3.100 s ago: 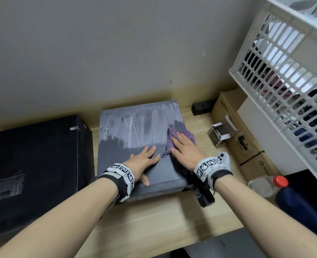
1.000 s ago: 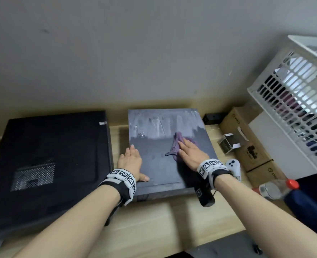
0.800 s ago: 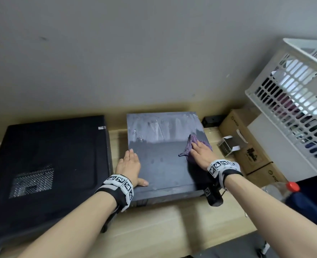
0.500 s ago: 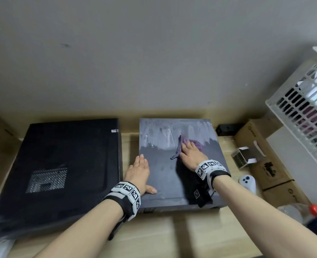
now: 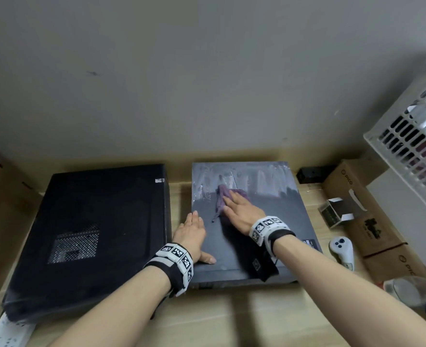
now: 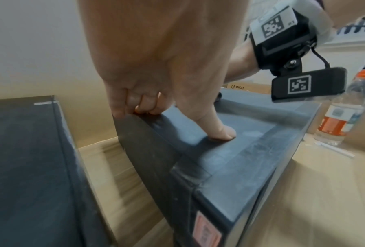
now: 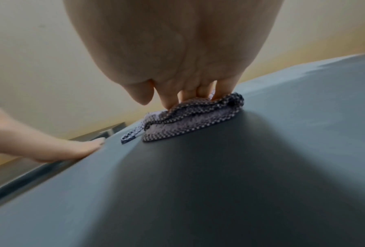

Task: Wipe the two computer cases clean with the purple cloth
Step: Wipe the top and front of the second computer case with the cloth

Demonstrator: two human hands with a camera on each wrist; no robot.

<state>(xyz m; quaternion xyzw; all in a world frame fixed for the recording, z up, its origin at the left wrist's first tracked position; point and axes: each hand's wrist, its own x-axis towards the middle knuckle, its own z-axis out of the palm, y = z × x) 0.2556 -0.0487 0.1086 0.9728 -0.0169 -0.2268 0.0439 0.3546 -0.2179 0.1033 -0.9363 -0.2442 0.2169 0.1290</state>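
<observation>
Two computer cases lie flat side by side on the wooden desk. The grey case (image 5: 269,221) on the right is dusty pale along its far strip and darker nearer me. My right hand (image 5: 239,211) lies flat on the purple cloth (image 5: 223,196), pressing it onto the case top left of centre; the cloth (image 7: 190,118) is bunched under straight fingers. My left hand (image 5: 191,231) rests flat on the grey case's left edge (image 6: 147,120), thumb (image 6: 217,128) on top. The black case (image 5: 94,234) on the left is untouched.
Cardboard boxes (image 5: 372,221) and a white slatted basket (image 5: 412,146) crowd the right side. A white controller (image 5: 342,249) lies beside the grey case, a plastic bottle (image 5: 412,289) nearer me. A small black box (image 5: 309,174) sits by the wall. A narrow gap separates the cases.
My right hand has slid the cloth leftward and farther back across the grey case. The left hand stays on the case's left edge. The head view has shifted left.
</observation>
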